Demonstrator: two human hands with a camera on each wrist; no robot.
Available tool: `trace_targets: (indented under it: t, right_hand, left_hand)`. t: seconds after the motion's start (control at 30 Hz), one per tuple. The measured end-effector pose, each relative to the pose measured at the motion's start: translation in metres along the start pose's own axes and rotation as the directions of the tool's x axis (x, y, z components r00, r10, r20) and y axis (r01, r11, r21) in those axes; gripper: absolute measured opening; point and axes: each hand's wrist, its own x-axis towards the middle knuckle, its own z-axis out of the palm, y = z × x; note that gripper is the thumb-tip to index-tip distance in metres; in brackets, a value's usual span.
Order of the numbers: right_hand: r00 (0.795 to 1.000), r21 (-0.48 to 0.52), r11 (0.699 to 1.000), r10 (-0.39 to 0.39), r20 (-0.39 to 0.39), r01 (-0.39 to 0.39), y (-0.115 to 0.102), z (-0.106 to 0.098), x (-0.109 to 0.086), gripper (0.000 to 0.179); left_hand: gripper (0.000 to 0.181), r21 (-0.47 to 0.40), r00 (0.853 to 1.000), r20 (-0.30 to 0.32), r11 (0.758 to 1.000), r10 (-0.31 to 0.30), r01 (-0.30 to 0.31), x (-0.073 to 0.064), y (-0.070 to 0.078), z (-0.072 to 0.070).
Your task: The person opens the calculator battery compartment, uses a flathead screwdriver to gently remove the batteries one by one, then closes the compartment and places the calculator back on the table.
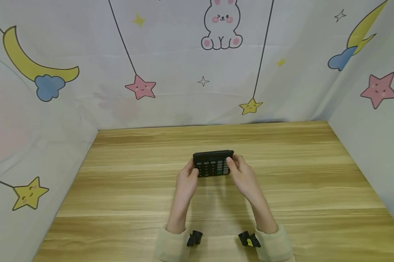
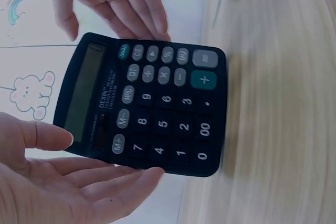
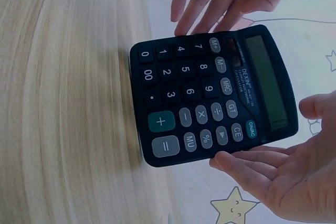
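Holding a black calculator [image 1: 213, 168] between them, the left hand [image 1: 188, 178] and the right hand [image 1: 244, 177] reach out over the wood-grain surface [image 1: 118, 203]. The calculator is midway between the left and right edges of the surface and fairly near the far edge. It is tilted, its display end away from the person; I cannot tell whether its lower edge touches the wood.

The left hand grasps the calculator's left side: in the left wrist view the thumb lies over a corner of the display [image 2: 85, 93], and the other fingers run along the side, partly hidden behind it. The right hand grasps the right side, its fingers supporting that edge; the thumb shows in front of the calculator's upper right part in the head view, but just beside the display-end corner in the right wrist view.

The number keys are black and most others grey; the plus key [image 2: 203, 80] and ON/AC key [image 3: 251, 128] are green.

The person wears pale sleeves [image 1: 174, 243], with 2 black devices [image 1: 195, 238] beside the cuffs, the right-hand 1 bearing a yellow patch. A white cloth [image 1: 177, 54] rises beyond the far edge, printed with 1 rabbit [image 1: 221, 31], stars [image 1: 140, 87] and 2 yellow moons [image 1: 18, 58].
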Motion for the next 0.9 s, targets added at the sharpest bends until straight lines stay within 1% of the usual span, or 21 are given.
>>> trace_targets:
  t: [0.07, 0.23, 0.33, 0.43, 0.5, 0.63, 0.73, 0.9]
  right_hand:
    - [1.0, -0.004, 1.0, 0.003, -0.009, -0.003, 0.0, 0.0, 0.0, 0.07]
    - [1.0, -0.015, 1.0, 0.005, -0.028, -0.005, 0.001, -0.001, -0.001, 0.071]
    - [0.999, -0.024, 1.0, -0.001, -0.036, 0.0, 0.001, -0.001, -0.001, 0.07]
    - [0.999, -0.034, 0.999, -0.008, -0.048, 0.007, 0.001, -0.001, 0.0, 0.07]
    - [0.998, -0.035, 0.999, -0.014, -0.057, 0.012, 0.001, -0.001, 0.0, 0.069]
    - [0.997, -0.015, 1.0, -0.021, -0.07, 0.02, 0.001, 0.0, 0.0, 0.069]
    - [0.998, 0.02, 0.999, -0.025, -0.059, 0.027, 0.001, -0.001, 0.0, 0.069]
    - [0.999, 0.048, 0.998, -0.029, -0.046, 0.031, 0.0, -0.001, -0.001, 0.069]
  left_hand:
    - [0.054, -0.008, 1.0, 0.005, 1.0, -0.023, 0.023, 0.0, 0.001, 0.0]
    - [0.058, -0.078, 0.996, 0.038, 0.994, -0.077, 0.08, 0.001, 0.001, -0.001]
    - [0.059, -0.135, 0.994, 0.06, 0.986, -0.093, 0.1, 0.003, 0.0, -0.002]
    - [0.058, -0.185, 0.993, 0.079, 0.977, -0.092, 0.106, 0.005, -0.002, -0.003]
    - [0.055, -0.21, 0.993, 0.081, 0.972, -0.086, 0.102, 0.005, -0.003, -0.004]
    - [0.049, -0.23, 0.996, 0.079, 0.971, -0.048, 0.065, 0.005, -0.005, -0.006]
    - [0.053, -0.219, 0.997, 0.076, 0.975, -0.02, 0.036, 0.005, -0.006, -0.006]
    - [0.055, -0.196, 0.998, 0.059, 0.98, -0.01, 0.021, 0.005, -0.009, -0.006]
